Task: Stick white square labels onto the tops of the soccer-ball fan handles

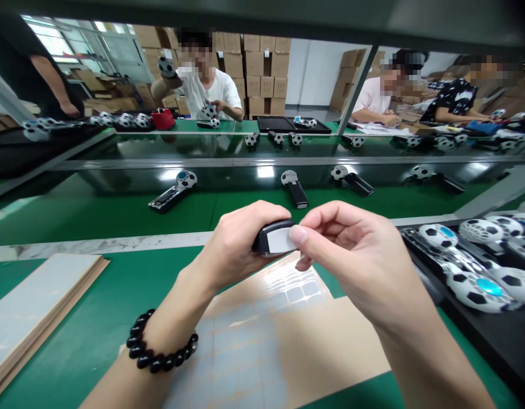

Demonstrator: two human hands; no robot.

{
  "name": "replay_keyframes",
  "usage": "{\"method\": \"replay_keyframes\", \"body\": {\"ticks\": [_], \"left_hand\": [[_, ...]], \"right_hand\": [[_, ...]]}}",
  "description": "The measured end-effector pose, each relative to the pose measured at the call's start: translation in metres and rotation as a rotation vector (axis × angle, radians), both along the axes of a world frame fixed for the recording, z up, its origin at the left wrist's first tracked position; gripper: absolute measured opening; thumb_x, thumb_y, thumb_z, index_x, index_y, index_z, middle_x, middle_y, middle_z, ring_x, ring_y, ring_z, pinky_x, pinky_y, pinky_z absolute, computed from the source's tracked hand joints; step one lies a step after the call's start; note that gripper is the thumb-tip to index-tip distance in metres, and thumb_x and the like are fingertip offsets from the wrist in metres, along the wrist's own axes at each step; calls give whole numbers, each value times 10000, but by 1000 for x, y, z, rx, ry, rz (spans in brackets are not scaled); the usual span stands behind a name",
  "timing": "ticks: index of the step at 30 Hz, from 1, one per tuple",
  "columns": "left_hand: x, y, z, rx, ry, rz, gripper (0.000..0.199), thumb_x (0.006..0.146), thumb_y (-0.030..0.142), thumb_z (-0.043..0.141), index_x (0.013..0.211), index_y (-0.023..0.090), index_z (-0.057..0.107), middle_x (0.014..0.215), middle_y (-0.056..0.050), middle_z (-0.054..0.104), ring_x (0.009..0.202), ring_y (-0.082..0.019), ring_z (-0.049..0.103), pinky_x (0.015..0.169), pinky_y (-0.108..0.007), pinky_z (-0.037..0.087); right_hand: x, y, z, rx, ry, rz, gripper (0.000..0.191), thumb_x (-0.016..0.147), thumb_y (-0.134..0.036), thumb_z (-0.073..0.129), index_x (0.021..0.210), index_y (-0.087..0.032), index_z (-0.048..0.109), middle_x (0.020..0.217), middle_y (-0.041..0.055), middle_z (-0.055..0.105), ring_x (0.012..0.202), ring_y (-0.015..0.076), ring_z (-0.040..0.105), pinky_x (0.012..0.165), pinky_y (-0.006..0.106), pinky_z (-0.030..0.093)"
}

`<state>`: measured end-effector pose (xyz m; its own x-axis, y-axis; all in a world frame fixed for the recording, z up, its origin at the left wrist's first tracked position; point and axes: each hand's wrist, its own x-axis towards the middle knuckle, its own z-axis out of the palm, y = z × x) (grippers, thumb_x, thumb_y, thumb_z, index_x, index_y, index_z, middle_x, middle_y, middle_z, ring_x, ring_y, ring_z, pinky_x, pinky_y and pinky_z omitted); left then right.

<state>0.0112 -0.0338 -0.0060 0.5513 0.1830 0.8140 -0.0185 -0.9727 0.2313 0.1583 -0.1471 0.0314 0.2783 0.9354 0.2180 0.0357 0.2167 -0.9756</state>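
My left hand (234, 244) is wrapped round a black handheld device (261, 244), with its end turned toward me. The rest of the device is hidden behind my fingers. A pale rectangular label (279, 241) lies across that end. At the label's right edge, my right hand (351, 238) pinches with thumb and fingertips. Below both hands, a sheet of clear, rounded-square labels (294, 292) lies on tan and greyish backing sheets (330, 341) on the green bench.
A stack of pale sheets (41, 307) lies at left. At right, a black tray (475, 335) holds several football-headed devices (479, 289). Beyond the bench edge, the green conveyor (228, 199) carries more devices, including one with a black handle (297, 193). Co-workers (215, 85) sit across the line.
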Motion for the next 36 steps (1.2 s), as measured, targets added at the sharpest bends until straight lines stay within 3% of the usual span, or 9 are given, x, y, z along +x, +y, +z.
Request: {"method": "replay_keyframes", "body": {"ticks": [15,22,36], "left_hand": [[-1,0,0,14,30,32,168,934,249,686,1055,199,580,926,-55,743,790,-151,710,678,-233,554],[0,0,0,7,3,7,230,937,340,706,1070,206,575,918,-48,733,775,-142,699,668,-228,556],[-1,-1,-1,14,1,22,184,944,281,683,1070,202,575,932,-44,737,774,-135,697,670,-218,545]], "right_hand": [[-1,-1,0,-5,-65,-59,130,799,-150,773,723,-209,684,612,-42,695,561,113,683,526,189,569],[1,1,-1,-20,8,11,126,808,-191,779,734,-202,677,636,-37,704,564,122,709,550,206,592],[-3,-1,-1,21,-118,-54,123,827,-177,759,736,-226,692,658,-49,707,598,103,673,549,179,539]]}}
